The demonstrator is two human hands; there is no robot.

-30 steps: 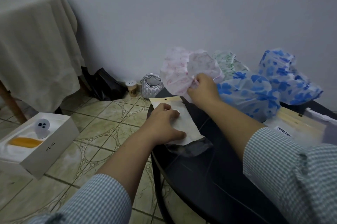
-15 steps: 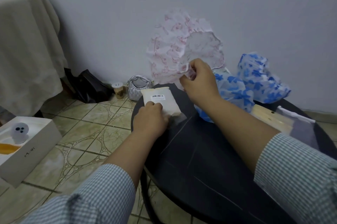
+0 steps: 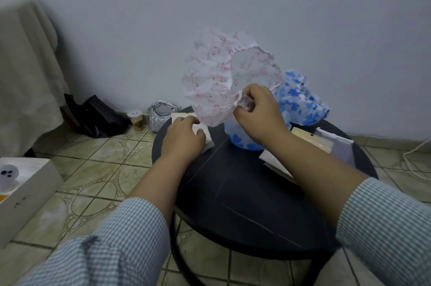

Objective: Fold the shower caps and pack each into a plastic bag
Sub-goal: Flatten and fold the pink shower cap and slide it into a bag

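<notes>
Pink-printed white shower cap [image 3: 210, 76]; blue-flowered caps [image 3: 300, 101]; black table [image 3: 233, 192]; blue-checked sleeves [image 3: 384, 227].

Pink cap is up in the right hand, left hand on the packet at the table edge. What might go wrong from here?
1. The right hand pinches only the rim of the pink shower cap, which hangs open and unfolded; it may slip or fold unevenly with one hand.
2. The packet under the left hand sits near the edge of the black table; a nudge could push it to the floor.
3. The blue shower caps lie just behind; the pink one may snag them.
</notes>
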